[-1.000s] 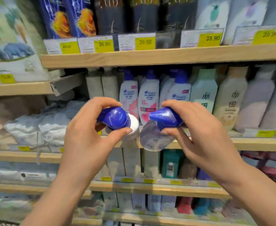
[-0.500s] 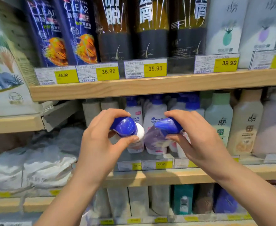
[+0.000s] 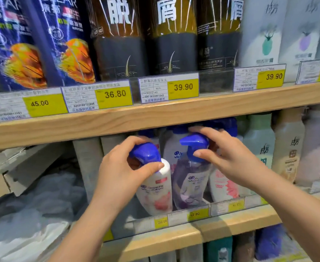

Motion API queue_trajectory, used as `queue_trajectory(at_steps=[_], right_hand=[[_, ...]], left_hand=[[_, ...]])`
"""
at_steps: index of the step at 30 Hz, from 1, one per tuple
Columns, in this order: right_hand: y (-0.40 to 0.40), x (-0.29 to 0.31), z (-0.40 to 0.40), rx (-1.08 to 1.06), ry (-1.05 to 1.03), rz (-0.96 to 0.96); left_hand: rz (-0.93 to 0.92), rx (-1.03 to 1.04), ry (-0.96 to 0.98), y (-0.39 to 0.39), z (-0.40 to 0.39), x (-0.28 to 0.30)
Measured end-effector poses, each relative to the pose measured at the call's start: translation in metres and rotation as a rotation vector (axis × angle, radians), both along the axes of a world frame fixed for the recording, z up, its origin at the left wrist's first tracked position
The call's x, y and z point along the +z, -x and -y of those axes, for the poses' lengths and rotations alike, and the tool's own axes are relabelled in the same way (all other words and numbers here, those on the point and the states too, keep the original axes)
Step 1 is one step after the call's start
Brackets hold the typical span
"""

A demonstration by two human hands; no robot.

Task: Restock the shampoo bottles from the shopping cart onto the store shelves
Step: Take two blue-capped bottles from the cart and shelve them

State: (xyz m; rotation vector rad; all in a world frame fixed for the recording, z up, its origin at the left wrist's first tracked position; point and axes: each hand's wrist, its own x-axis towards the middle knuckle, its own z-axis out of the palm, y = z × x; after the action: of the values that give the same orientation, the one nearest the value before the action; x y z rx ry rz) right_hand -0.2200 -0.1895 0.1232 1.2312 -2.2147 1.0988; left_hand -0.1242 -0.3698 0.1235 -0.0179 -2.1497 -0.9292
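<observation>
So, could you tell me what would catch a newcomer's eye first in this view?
Two hands at centre: the left hand grips the blue pump of a white bottle, and the right hand grips the pump of a clear purple bottle beside it on the middle shelf. Above, yellow price tags line the upper shelf edge.

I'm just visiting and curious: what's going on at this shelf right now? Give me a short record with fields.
place: store shelf of shampoo
left hand: grips the blue pump of a white bottle
right hand: grips the blue pump of a clear purple bottle
bottles: side by side at the shelf front, under the upper shelf
behind them: more white bottles with blue pumps
price tag above: 39.90
</observation>
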Motion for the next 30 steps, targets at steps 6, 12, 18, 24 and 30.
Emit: queue_trajectory(at_steps=[6,12,18,24,30], right_hand=[[0.027,-0.009,0.020,0.012,0.068,0.132],[0.033,-0.029,0.034,0.021,0.131,0.102],[0.031,-0.033,0.032,-0.079,-0.072,-0.155],[0.026,-0.037,0.031,-0.460,-0.477,-0.437],[0.016,-0.022,0.033,-0.462,-0.536,-0.310]], left_hand=[[0.008,0.065,-0.255,0.027,0.006,0.001],[-0.010,0.009,-0.411,0.058,0.007,-0.016],[-0.005,0.004,-0.356,0.068,0.018,-0.031],[0.080,-0.055,-0.377,0.054,0.019,-0.048],[0.210,-0.062,-0.444,0.046,0.021,-0.068]])
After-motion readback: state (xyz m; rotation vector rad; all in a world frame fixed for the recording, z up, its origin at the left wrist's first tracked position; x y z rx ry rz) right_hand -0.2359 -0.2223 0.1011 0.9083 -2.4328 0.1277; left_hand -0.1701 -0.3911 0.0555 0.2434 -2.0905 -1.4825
